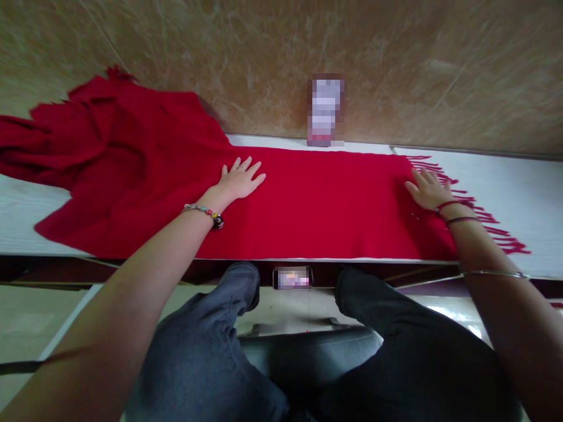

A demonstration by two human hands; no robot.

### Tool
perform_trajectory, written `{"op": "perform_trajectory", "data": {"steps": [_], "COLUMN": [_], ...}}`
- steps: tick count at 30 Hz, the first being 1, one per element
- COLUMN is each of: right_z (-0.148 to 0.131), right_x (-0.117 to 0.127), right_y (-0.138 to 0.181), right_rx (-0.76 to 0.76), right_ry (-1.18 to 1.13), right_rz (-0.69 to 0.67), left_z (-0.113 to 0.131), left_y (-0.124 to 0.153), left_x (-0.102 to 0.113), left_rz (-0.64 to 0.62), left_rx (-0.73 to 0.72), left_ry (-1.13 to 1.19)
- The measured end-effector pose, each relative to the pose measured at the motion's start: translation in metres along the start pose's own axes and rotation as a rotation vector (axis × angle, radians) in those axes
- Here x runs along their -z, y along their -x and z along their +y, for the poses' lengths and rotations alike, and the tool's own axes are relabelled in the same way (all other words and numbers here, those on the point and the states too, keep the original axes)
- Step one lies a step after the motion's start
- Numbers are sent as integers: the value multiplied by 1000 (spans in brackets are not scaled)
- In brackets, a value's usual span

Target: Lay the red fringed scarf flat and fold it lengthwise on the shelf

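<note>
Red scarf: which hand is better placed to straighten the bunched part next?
Probably the left. The left hand lies spread on the red scarf next to the bunched part, while the right hand rests near the fringe at the flat end, much farther away.

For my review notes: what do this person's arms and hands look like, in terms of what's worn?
No gloves or sleeves show. The left hand wears a ring, with a multicoloured beaded bracelet at its wrist. By the right hand are a red bracelet, dark band and, farther up, silver bangle.
</note>
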State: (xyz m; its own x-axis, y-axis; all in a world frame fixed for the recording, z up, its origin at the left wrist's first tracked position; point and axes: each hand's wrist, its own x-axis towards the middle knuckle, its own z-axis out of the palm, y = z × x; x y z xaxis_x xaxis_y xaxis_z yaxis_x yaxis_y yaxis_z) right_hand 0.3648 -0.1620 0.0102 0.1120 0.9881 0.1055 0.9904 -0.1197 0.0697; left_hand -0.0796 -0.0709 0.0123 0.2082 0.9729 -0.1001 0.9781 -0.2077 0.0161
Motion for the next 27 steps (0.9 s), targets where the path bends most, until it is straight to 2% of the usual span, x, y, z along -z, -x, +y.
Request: {"op": "perform_trajectory", "data": {"steps": [2,6,8,11,15,17,20,27], "right_z": [-27,-93,-126,-166,-194,-192,-169,-62], "right_x": [17,39,38,28,12,5,-7,-28], "right_y": [4,-1,-13,-39,-66,-71,-76,-91], "right_rx": [5,284,369,396,448,442,369,129], "right_ry": [-111,-198,-196,-194,-181,-147,-119,-68], "right_rz": [47,9,-43,-92,-131,-171,-162,-33], "left_z": [4,12,15,14,7,4,2,4], "left_y": [0,-6,-12,-24,-36,-39,-40,-41], "left_x": [6,23,29,27,9,1,-5,5], "left_rz": [-32,-19,38,102,71,41,33,-33], "left_rx": [30,52,32,-16,-41,-23,-10,-12], "left_ry": [-29,-49,-32,1,-6,2,28,19]}}
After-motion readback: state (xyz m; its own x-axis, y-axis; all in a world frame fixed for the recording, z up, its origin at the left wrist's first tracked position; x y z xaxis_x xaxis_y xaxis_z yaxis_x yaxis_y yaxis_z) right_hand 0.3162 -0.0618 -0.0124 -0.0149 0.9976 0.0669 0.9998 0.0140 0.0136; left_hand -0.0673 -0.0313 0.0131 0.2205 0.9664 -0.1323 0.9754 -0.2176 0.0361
